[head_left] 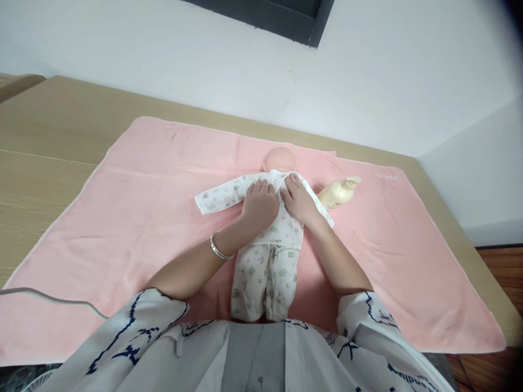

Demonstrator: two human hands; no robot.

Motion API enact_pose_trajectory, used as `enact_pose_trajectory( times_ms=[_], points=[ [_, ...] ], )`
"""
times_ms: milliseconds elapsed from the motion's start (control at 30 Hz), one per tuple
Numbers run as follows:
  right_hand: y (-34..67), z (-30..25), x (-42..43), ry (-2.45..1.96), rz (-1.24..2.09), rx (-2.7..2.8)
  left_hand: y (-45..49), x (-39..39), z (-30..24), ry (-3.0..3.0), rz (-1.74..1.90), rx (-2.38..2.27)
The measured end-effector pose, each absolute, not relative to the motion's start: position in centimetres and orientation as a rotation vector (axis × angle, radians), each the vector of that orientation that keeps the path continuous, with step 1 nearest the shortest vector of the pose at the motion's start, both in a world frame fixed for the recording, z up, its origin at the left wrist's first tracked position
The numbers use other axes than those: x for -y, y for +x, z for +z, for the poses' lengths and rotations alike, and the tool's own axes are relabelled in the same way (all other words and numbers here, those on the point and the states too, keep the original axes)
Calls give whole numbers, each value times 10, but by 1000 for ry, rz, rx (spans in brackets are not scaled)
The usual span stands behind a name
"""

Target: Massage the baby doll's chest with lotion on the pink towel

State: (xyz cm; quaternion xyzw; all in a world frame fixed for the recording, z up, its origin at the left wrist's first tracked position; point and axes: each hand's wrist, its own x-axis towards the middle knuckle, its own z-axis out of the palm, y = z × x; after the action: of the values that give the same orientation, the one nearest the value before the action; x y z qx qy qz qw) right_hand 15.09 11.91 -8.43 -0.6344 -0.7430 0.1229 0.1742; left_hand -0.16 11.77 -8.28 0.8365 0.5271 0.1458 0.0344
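A baby doll lies on a pink blanket, its head toward the wall. It wears a white printed top and matching trousers. My left hand rests on the chest of the top, fingers laid out toward the doll's shoulder. On the other side of the chest lies my right hand, flat with its fingers stretched over the cloth near the collar. One sleeve sticks out to the left. Close by my right hand, a cream pump bottle lies tilted beside the other sleeve.
The blanket covers much of a wooden table that stands against a white wall. A grey cable crosses the blanket's lower left. A dark frame is on the wall above.
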Motion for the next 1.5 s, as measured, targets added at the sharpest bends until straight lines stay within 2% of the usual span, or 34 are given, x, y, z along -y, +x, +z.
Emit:
enact_pose_trajectory(
  times_ms=[300,533,733,1067,1233,1500],
  points=[
    [126,-76,-88,-1798,172,2198,-10,-140,-94,2396,517,-1610],
    [132,-86,-103,-1808,308,2097,-6,-140,-111,2336,724,-1619],
    [132,-106,-116,-1824,137,1970,-6,-140,-121,2304,846,-1605],
    [127,-100,-112,-1830,-67,1983,-8,-138,-123,2230,896,-1582],
    [130,-107,-111,-1807,-46,1952,-10,-135,-123,2224,926,-1564],
    [149,-88,-121,-1755,38,2277,-13,-134,-125,2377,993,-1351]
  ],
)
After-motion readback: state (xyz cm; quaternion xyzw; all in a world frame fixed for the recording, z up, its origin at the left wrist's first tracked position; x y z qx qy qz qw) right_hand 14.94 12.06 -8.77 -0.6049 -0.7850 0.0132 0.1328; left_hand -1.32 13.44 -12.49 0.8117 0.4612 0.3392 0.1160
